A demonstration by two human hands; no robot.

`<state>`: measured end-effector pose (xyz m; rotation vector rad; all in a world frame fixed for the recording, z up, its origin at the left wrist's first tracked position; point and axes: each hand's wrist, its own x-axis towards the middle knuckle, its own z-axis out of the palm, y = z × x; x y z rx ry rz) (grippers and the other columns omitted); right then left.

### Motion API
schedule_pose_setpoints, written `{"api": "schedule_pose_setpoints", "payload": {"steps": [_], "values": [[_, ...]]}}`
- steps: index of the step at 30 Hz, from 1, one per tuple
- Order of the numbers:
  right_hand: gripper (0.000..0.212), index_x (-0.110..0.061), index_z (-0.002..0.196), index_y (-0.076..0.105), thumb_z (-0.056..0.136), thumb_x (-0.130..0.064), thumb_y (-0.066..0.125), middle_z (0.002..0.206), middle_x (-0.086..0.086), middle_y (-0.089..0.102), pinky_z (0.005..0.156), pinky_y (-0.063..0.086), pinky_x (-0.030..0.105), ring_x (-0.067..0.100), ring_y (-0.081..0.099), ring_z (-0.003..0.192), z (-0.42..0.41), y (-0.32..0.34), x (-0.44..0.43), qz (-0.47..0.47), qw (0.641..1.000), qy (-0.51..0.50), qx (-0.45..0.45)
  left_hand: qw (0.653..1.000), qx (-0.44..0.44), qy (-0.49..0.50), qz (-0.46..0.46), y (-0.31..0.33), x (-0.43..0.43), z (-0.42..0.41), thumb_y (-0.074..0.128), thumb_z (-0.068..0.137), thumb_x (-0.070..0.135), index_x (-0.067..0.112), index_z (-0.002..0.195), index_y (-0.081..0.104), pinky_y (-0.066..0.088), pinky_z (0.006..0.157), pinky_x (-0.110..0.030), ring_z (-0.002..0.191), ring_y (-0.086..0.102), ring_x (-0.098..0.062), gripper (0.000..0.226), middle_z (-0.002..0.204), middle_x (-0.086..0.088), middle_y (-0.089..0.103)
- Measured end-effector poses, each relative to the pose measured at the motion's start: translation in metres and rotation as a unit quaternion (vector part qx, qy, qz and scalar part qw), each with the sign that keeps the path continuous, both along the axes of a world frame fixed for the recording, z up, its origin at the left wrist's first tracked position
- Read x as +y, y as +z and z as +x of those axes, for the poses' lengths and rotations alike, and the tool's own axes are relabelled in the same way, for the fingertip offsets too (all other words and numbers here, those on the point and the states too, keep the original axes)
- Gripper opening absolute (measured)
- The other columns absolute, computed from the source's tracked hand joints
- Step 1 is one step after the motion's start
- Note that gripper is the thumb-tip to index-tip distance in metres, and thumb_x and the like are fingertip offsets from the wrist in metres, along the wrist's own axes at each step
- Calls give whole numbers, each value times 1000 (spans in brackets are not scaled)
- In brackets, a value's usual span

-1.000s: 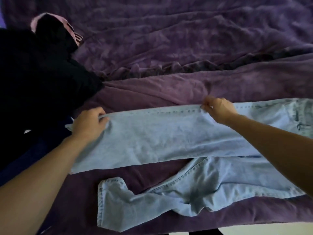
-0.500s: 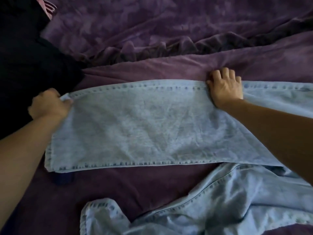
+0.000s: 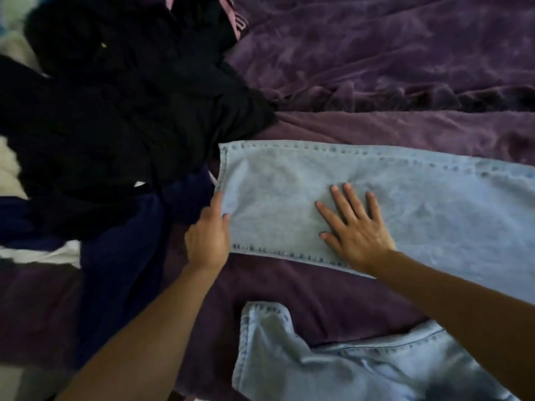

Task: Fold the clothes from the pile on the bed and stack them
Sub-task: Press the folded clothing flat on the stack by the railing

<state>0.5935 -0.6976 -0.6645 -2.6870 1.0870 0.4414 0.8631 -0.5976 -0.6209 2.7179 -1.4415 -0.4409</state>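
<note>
Pale blue stitched denim jeans, one leg flat under the spread right hand, left hand pinching its hem, soft dark clothes pile just left of that hand, rumpled purple plush bed open beyond

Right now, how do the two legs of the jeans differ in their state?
The far jeans leg lies flat; the near jeans leg is twisted and wrinkled. The left hand holds the far one's hem and the right hand presses it; no hand touches the near one. Both are light blue denim.
</note>
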Motion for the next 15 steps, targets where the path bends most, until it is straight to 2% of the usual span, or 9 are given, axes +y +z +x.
{"api": "schedule_pose_setpoints", "payload": {"steps": [2, 4, 6, 7, 9, 10, 12, 13, 15], "values": [[67, -27, 153, 22, 94, -57, 16, 161, 13, 13, 114, 11, 61, 35, 8, 148, 4, -6, 3, 0, 1000, -12, 22, 998, -37, -38, 13, -4, 0, 20, 56, 94, 22, 21, 145, 33, 45, 60, -47, 81, 59, -44, 56, 107, -18, 55], [68, -28, 154, 13, 94, -59, 10, 162, 12, 6, 115, 8, 60, 33, 1, 149, 5, -3, 3, -1, 999, -12, 47, 995, -78, -47, 35, -1, 2, 28, 61, 89, 12, 19, 143, 36, 43, 59, -46, 87, 55, -39, 60, 108, -17, 50], [67, -29, 154, 5, 96, -60, 12, 162, 10, -2, 115, 7, 59, 31, -5, 149, 7, 8, 6, 6, 998, -20, 62, 993, -94, -69, 19, 10, 9, 18, 63, 81, 2, 13, 132, 50, 41, 66, -46, 94, 51, -37, 54, 109, -17, 50], [67, -29, 154, 7, 96, -59, 19, 162, 10, -1, 115, 9, 58, 31, -4, 149, 6, 16, 9, 13, 998, -34, 54, 992, -88, -95, -15, 16, 14, 7, 64, 79, 2, 11, 120, 58, 41, 70, -46, 94, 50, -37, 42, 108, -16, 52], [62, -25, 151, 25, 97, -51, 39, 160, 11, 15, 113, 18, 56, 31, 11, 148, -3, 38, 21, 33, 996, -77, -1, 981, -21, -172, -87, 31, 32, -22, 64, 83, 14, 10, 95, 67, 42, 75, -45, 90, 53, -34, 13, 99, -11, 56], [57, -21, 146, 37, 95, -44, 50, 155, 13, 29, 110, 27, 55, 33, 25, 144, -16, 49, 30, 34, 994, -96, -40, 970, 27, -224, -94, 36, 45, -40, 61, 86, 25, 11, 87, 68, 43, 76, -45, 88, 53, -31, 15, 94, -8, 56], [44, -13, 130, 57, 90, -30, 64, 136, 14, 53, 98, 40, 49, 35, 49, 126, -55, 64, 49, 19, 986, -136, -94, 938, 104, -328, -43, 46, 77, -79, 51, 86, 53, 17, 82, 69, 43, 78, -42, 88, 55, -26, 40, 89, -2, 57], [36, -11, 121, 63, 88, -26, 66, 125, 13, 61, 92, 44, 47, 35, 57, 116, -79, 70, 60, 18, 982, -159, -103, 921, 122, -370, -1, 49, 95, -98, 47, 80, 66, 22, 86, 69, 42, 81, -41, 93, 55, -24, 50, 94, 0, 59], [33, -9, 109, 69, 89, -33, 58, 107, 12, 68, 85, 48, 44, 36, 64, 100, -131, 80, 86, 25, 977, -191, -95, 887, 113, -427, 133, 53, 126, -124, 45, 66, 80, 28, 110, 64, 37, 98, -44, 117, 50, -27, 70, 120, -2, 56]]}}
